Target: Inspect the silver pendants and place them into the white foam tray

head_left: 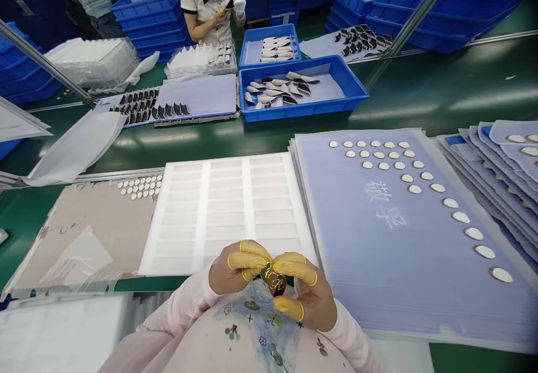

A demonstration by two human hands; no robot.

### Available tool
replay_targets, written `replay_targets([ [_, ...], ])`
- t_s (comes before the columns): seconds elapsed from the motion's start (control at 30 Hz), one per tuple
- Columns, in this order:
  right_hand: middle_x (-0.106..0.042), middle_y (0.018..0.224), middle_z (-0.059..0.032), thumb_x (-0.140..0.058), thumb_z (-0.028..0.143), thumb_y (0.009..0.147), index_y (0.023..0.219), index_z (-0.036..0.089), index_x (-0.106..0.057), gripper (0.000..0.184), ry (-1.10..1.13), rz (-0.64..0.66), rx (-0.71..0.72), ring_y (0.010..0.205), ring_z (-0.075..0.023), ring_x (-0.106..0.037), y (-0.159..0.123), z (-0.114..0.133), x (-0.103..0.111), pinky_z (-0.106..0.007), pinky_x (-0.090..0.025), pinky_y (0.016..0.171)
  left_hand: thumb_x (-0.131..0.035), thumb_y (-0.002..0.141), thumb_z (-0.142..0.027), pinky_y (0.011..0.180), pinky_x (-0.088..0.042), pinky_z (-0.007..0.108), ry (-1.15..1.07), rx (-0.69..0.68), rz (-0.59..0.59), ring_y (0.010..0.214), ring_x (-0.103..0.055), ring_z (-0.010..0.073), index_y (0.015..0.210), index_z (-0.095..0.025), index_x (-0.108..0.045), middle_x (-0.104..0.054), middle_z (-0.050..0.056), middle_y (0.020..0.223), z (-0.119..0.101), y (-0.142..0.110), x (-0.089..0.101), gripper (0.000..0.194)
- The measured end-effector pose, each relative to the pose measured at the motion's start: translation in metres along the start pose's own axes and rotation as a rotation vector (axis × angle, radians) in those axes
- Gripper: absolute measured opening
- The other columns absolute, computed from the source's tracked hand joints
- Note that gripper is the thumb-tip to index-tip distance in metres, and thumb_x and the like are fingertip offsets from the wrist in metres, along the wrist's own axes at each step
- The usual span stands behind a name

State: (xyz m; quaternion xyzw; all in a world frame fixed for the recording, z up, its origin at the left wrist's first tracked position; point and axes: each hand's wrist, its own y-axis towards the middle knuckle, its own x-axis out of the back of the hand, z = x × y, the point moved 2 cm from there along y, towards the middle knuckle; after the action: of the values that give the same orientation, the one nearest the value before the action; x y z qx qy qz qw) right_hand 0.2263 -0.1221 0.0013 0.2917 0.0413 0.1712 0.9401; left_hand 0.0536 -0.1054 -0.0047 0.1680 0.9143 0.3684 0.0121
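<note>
Close to my body, my left hand [240,265] and my right hand [313,292] meet, with yellow finger cots on the fingers. Between them are two shiny gold-coloured oval pieces. The lower oval piece [277,285] has a curly letter-like mark and is pinched by my right fingers. The other oval piece [265,271] sits at my left fingertips, partly covered. Whether the two pieces touch or are joined, I cannot tell. Just beyond my hands lies a white foam tray [249,194] with rows of rectangular slots.
On the right, a blue-violet sheet stack [348,266] carries several white-faced ovals [461,217]. Smaller white ovals [143,185] lie on brown cardboard [121,216] at left. A blue bin [302,112] holds black-and-white curved pieces. Across the bench, a person [210,9] handles a piece.
</note>
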Motion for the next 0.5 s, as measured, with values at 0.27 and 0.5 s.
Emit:
replay_targets([
  [0.27, -0.065, 0.092, -0.0055, -0.065, 0.044, 0.092, 0.125, 0.03, -0.06, 0.036, 0.067, -0.01, -0.081, 0.079, -0.0204, -0.063, -0.003, -0.003, 0.003, -0.034, -0.056, 0.068, -0.051, 0.1, -0.022, 0.073, -0.059, 0.026, 0.087, -0.01, 0.043, 0.084, -0.066, 0.0133, 0.121, -0.025, -0.058, -0.064, 0.006, 0.098, -0.003, 0.003, 0.007, 0.022],
  [0.5, -0.061, 0.077, 0.0001, -0.064, 0.03, 0.089, 0.112, 0.023, -0.062, 0.024, -0.317, 0.082, -0.529, 0.066, -0.0167, -0.058, -0.029, -0.029, 0.026, -0.031, -0.051, 0.065, -0.048, 0.098, -0.014, 0.084, -0.056, 0.029, 0.23, 0.306, 0.349, 0.098, -0.066, 0.0162, 0.107, -0.02, -0.056, -0.067, 0.009, 0.103, 0.006, -0.003, 0.018, 0.013],
])
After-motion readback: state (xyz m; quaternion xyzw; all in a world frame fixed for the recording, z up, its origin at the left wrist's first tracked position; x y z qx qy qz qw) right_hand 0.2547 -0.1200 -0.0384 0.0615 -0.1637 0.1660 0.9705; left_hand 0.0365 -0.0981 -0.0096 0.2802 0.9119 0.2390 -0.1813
